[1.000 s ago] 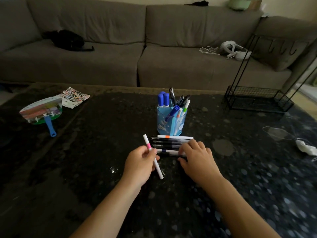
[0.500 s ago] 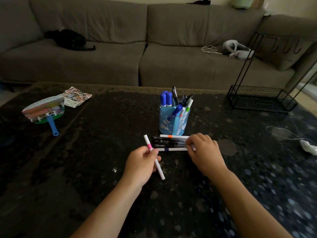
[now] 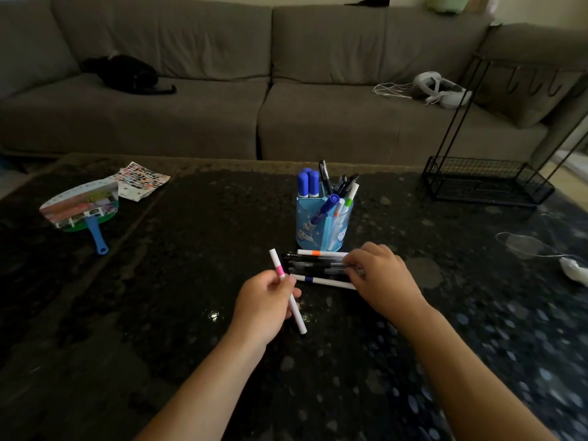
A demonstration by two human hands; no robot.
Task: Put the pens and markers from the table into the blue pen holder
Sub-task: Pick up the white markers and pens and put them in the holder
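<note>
The blue pen holder (image 3: pixel 323 229) stands upright near the table's middle with several pens and markers sticking out of it. Just in front of it lies a row of pens: a white one with an orange band (image 3: pixel 319 252), several black pens (image 3: pixel 313 265) and a white one with a dark blue band (image 3: pixel 321 281). My left hand (image 3: pixel 265 305) holds a white marker with a pink band (image 3: pixel 281 283), its tip tilted up and away. My right hand (image 3: pixel 383 280) rests on the right ends of the lying pens, fingers curled over them; whether it grips any I cannot tell.
A hand fan with a blue handle (image 3: pixel 84 211) and a printed sheet (image 3: pixel 141 181) lie at the table's left. A black wire rack (image 3: pixel 483 183) stands at the back right. A white cable and plug (image 3: pixel 569 267) lie at the right edge. A grey sofa (image 3: pixel 222 100) is behind.
My right hand slid from the nearer pens up and right to the pens' right ends. The white blue-banded pen now lies uncovered. My left hand keeps holding the pink-banded marker.
</note>
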